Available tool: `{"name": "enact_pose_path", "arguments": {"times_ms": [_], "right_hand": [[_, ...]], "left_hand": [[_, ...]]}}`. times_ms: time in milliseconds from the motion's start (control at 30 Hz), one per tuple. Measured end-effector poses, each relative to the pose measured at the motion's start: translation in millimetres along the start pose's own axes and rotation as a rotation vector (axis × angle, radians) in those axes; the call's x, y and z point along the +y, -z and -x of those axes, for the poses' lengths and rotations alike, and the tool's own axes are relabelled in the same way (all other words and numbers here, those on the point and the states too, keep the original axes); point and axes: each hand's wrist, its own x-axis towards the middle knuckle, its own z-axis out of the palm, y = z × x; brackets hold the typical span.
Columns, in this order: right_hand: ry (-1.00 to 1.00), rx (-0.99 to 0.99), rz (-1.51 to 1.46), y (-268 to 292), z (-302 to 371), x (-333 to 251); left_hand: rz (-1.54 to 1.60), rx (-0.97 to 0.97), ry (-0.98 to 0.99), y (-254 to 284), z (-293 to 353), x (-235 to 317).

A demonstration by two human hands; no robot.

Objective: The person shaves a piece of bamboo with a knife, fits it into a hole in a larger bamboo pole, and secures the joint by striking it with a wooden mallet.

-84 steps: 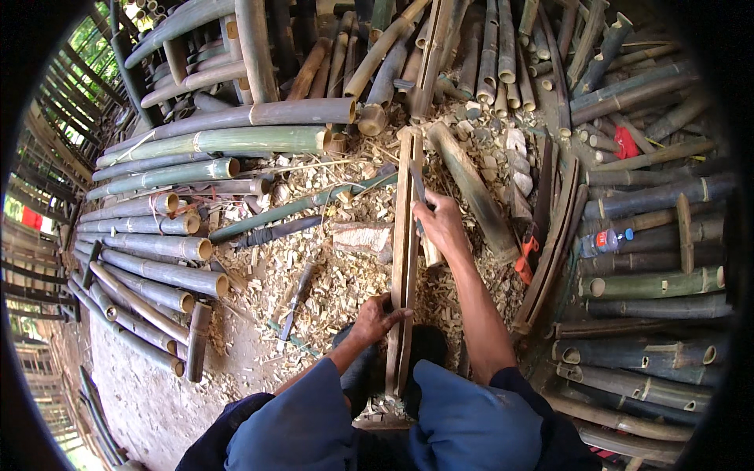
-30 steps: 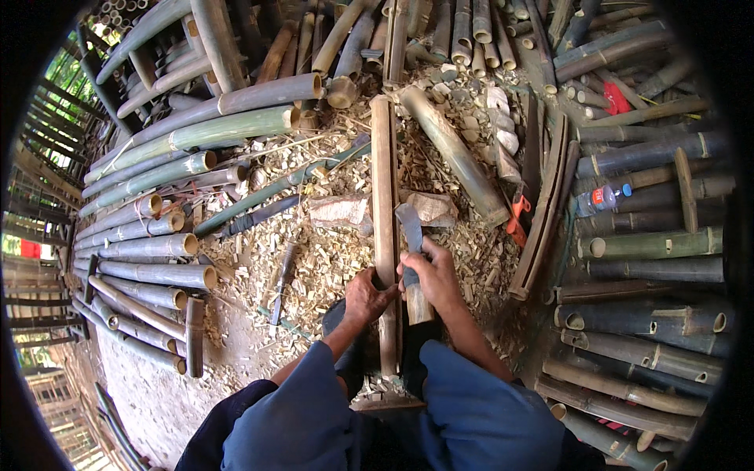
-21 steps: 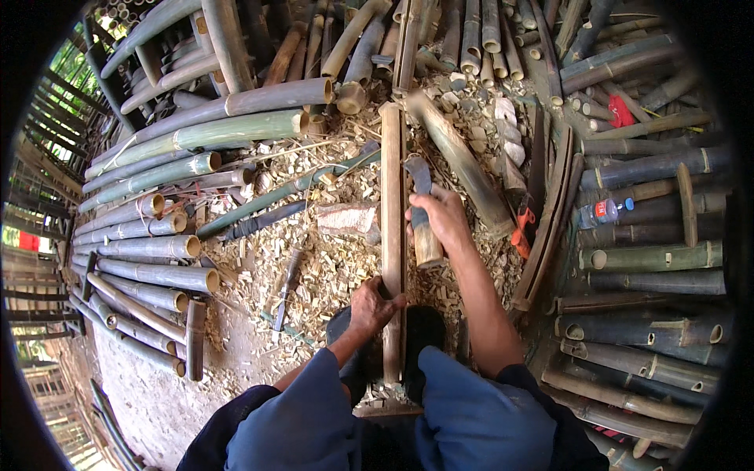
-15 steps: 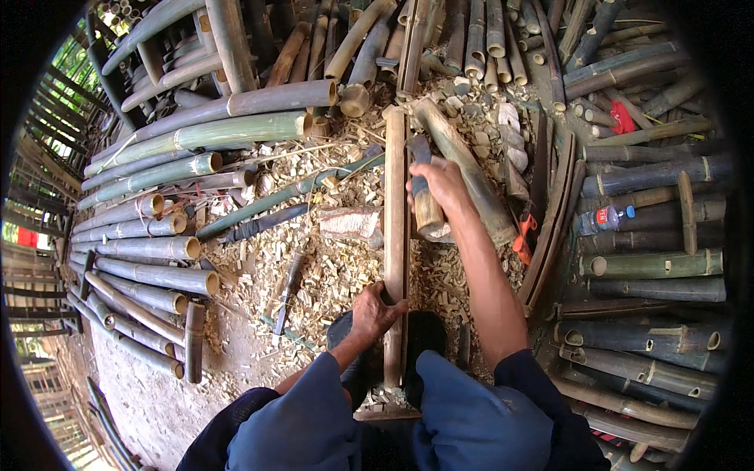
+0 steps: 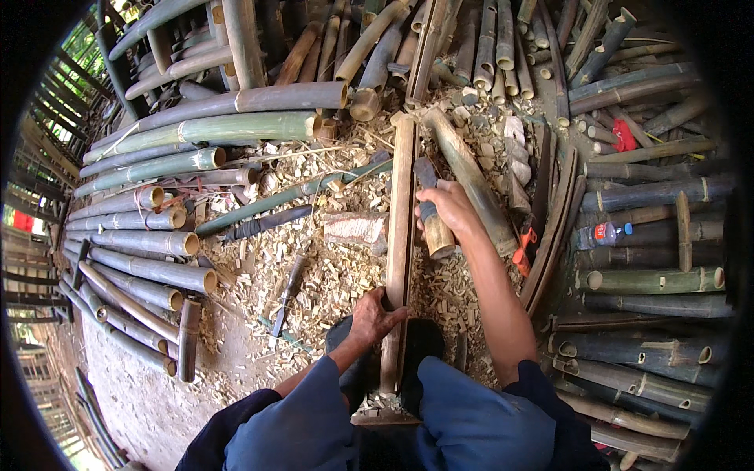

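Note:
A long split bamboo piece (image 5: 400, 228) runs away from me between my knees, over a short pale log (image 5: 355, 230) lying crosswise on the ground. My left hand (image 5: 375, 318) is closed around its near part, thumb across the top. Just right of the bamboo, my right hand (image 5: 449, 210) grips a short broad-bladed tool (image 5: 440, 242) with a thick wooden handle and dark wrapping. Its dark blade points away from me, close beside the bamboo's right edge. Whether the blade touches it, I cannot tell.
Wood chips (image 5: 345, 271) cover the ground. A sheathed-looking knife (image 5: 267, 222) and a narrow tool (image 5: 288, 294) lie left. A thick bamboo log (image 5: 471, 177) and an orange-handled saw (image 5: 524, 253) lie right. Bamboo poles (image 5: 149, 243) are stacked both sides; a plastic bottle (image 5: 603, 234) rests on the right stack.
My right hand and the bladed tool have come a little nearer to me along the bamboo. My left hand keeps its hold. The whole view has shifted slightly.

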Motion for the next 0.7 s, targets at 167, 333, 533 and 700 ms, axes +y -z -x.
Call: {"name": "enact_pose_path", "arguments": {"times_ms": [167,333,533,700], "right_hand": [[0.131,0.147,-0.065,8.7,-22.3,-29.4],[0.321,0.013,-0.174,37.8,20.2,-36.0],[0.308,0.103,-0.253,66.8,146.8,19.2],[0.298,0.196,-0.24,96.1,225.0,36.7]], "left_hand": [[0.038,-0.011,0.004,-1.4,-0.7,8.3],[0.744,-0.263,-0.1,19.7,-0.1,-4.4],[0.541,-0.167,-0.447,84.0,-19.8,66.8],[0.504,-0.034,-0.67,132.3,-35.7,135.9]]}}
